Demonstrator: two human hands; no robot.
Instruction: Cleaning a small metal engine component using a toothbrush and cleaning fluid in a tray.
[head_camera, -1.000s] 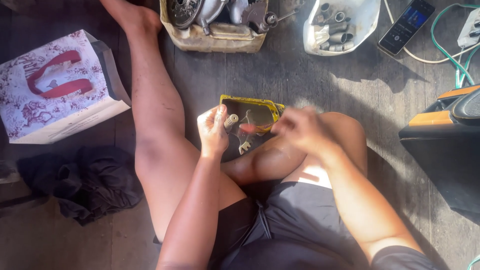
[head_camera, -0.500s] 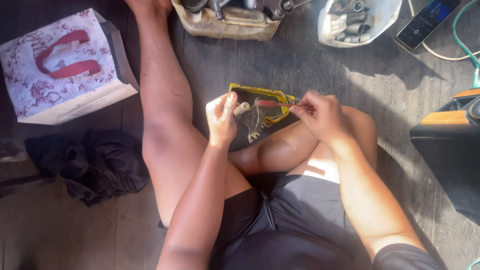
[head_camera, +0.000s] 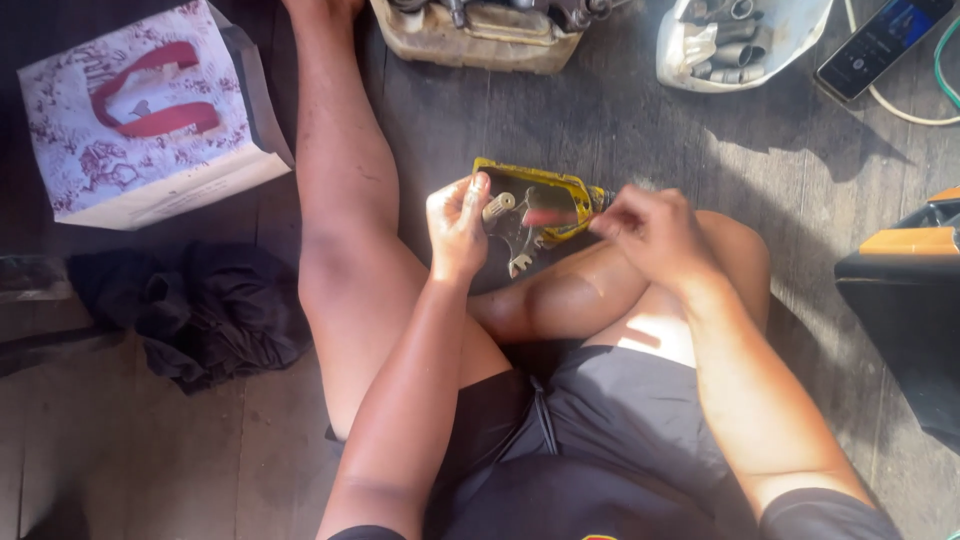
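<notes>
in the head view, centre of the frame, the left hand (head_camera: 457, 228) is clamped on the near edge of a yellow-rimmed dark metal housing (head_camera: 535, 207) resting above the bent knee. the right hand (head_camera: 655, 232) is pinched together at the housing's right end. a floral paper bag (head_camera: 140, 120) lies upper left on the wooden floor (head_camera: 620, 130), a black cloth (head_camera: 200, 310) below it.

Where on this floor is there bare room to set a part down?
Bare grey wooden floor lies between the yellow-rimmed metal housing and the white tray of metal parts; more at lower left below the black cloth. The top edge is crowded.
</notes>
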